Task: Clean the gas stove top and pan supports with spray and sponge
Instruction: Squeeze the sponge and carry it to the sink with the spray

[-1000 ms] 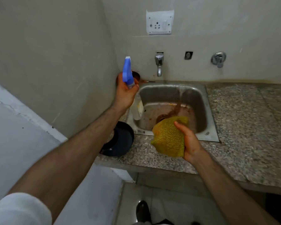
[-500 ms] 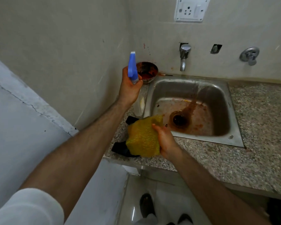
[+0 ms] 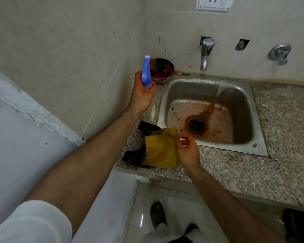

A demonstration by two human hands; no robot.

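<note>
My left hand (image 3: 142,92) grips a spray bottle (image 3: 146,72) with a blue trigger head, held upright above the counter's left end. My right hand (image 3: 187,151) pinches the edge of a yellow-green sponge cloth (image 3: 161,149), which hangs over a black pan support (image 3: 135,156) lying on the granite counter. The bottle's clear body is mostly hidden behind my left hand. No gas stove is in view.
A stained steel sink (image 3: 260,144) sits in the speckled counter (image 3: 279,163), with a tap (image 3: 205,55) and a valve (image 3: 280,54) on the wall behind. A dirty metal bowl (image 3: 162,71) stands in the back left corner. Tiled floor and my shoes (image 3: 158,214) lie below.
My view shifted left and down. My right hand carried the sponge cloth left from above the sink front to over the black pan support. My left hand kept holding the bottle upright.
</note>
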